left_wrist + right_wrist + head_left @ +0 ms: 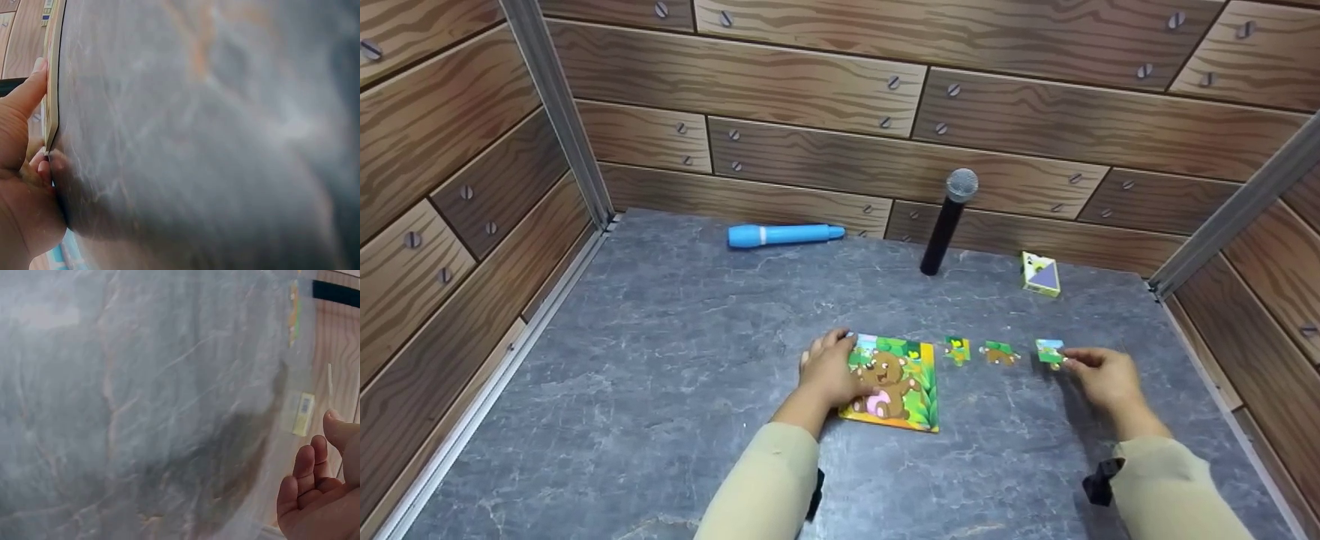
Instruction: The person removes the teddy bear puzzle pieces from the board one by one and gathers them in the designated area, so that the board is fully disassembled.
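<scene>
A square jigsaw puzzle (896, 412) with a brown bear picture lies on the grey table. My left hand (829, 371) holds it at the left side, thumb over the picture and fingers by the upper left corner. In the left wrist view, the thumb of the left hand (25, 112) lies along the puzzle's thick pale edge (54, 73). My right hand (1110, 379) pinches a puzzle piece (1048, 352) between thumb and fingertip. Seen edge-on in the right wrist view, this piece (330, 385) is raised off the table, the other fingers of the right hand (320, 495) loosely curled.
Two loose puzzle pieces, one green and yellow (958, 349) and one brown and green (999, 353), lie right of the puzzle. Behind them stand a microphone (943, 232) and a card box (1040, 274). A blue toy microphone (787, 235) lies by the wood-patterned back wall (810, 82).
</scene>
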Demonstrator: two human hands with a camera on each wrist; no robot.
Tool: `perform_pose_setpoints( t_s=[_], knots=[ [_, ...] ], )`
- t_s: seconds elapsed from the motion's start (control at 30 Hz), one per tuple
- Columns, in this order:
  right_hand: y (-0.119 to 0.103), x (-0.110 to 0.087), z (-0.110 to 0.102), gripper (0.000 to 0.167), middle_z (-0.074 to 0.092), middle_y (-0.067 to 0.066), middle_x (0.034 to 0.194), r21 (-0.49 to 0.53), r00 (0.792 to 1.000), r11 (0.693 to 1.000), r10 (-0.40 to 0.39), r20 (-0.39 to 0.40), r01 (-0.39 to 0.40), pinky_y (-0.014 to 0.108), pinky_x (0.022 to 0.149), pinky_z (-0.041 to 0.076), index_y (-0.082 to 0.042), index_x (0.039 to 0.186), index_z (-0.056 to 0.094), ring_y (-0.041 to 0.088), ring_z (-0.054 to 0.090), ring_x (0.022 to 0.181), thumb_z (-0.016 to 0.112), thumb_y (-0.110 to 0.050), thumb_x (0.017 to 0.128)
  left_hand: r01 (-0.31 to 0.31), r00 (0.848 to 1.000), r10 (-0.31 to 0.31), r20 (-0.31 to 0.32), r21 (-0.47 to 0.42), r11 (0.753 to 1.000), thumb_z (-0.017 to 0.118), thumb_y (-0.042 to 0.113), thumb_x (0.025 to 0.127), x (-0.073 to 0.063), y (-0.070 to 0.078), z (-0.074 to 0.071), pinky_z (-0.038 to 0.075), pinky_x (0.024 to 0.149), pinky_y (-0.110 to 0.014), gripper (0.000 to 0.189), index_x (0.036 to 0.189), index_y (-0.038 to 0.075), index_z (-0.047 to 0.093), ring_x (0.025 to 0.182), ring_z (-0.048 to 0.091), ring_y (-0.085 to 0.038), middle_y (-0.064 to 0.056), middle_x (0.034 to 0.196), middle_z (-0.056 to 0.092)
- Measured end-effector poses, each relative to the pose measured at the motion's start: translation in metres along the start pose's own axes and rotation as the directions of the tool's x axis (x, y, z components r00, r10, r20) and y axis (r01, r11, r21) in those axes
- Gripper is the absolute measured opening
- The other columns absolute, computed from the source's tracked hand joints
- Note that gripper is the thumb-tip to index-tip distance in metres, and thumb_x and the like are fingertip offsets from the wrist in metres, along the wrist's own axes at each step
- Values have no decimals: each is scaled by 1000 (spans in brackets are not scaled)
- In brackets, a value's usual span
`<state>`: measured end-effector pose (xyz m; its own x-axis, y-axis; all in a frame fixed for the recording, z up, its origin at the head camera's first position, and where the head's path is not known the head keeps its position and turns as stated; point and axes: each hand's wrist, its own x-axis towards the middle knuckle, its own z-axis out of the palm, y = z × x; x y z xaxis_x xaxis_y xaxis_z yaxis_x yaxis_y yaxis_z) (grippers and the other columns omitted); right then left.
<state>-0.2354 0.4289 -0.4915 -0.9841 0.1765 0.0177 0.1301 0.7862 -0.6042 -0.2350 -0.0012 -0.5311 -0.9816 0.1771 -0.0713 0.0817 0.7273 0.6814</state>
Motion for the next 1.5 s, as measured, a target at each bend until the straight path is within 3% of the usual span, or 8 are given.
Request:
perform_pose_setpoints(
  t_s=[0.2,0.33,0.63,0.9,1.1,1.33,1.5],
  knots=[
    [5,1,5,30,70,32,122,-21,1000,999,25,-13,-25,49,89,53,10,126,71,48,65,113,68,-12,104,-10,1000,10,-5,-13,1000,95,43,77,0,0,0,25,119,-52,98,157,9,50,153,31,-33,-6,168,37],
    [7,3,10,31,69,33,124,-7,999,999,45,2,-45,55,95,51,11,128,69,50,63,117,66,-9,104,-11,1000,11,-3,-11,1000,94,43,77,0,2,-1,24,121,-52,98,158,10,49,153,30,-33,-6,169,36],
    [13,6,14,26,74,29,113,-24,1000,999,22,-10,-22,43,88,52,10,122,72,48,65,113,68,-4,101,-11,1000,11,-3,-5,1000,95,44,77,0,4,0,27,118,-50,98,158,10,50,151,32,-30,-4,168,37],
    [13,8,13,28,72,31,117,-31,999,999,37,6,-37,59,97,48,11,125,69,52,62,115,66,-6,103,-4,1000,4,-2,1,1000,94,45,77,0,4,-1,25,120,-51,99,159,11,49,153,31,-30,-3,169,35],
    [13,7,16,29,70,32,121,-9,999,999,45,7,-45,58,98,48,10,126,69,52,60,118,66,-6,103,6,1000,-6,-2,4,1000,94,47,77,0,2,-1,23,122,-52,100,159,12,49,154,30,-30,-3,169,35],
    [14,7,20,33,70,32,121,4,999,999,42,2,-42,45,91,51,13,127,67,51,62,117,68,-7,101,7,1000,-7,-8,2,1000,95,46,76,2,-1,0,24,121,-51,100,158,11,49,154,30,-30,-3,169,35],
    [15,7,23,36,65,36,128,-8,998,998,56,40,-55,58,100,49,14,129,65,55,57,123,67,-10,103,11,1000,-11,-3,11,1000,95,46,76,1,-2,1,27,119,-50,100,159,11,49,152,32,-30,-3,168,36]
  ],
)
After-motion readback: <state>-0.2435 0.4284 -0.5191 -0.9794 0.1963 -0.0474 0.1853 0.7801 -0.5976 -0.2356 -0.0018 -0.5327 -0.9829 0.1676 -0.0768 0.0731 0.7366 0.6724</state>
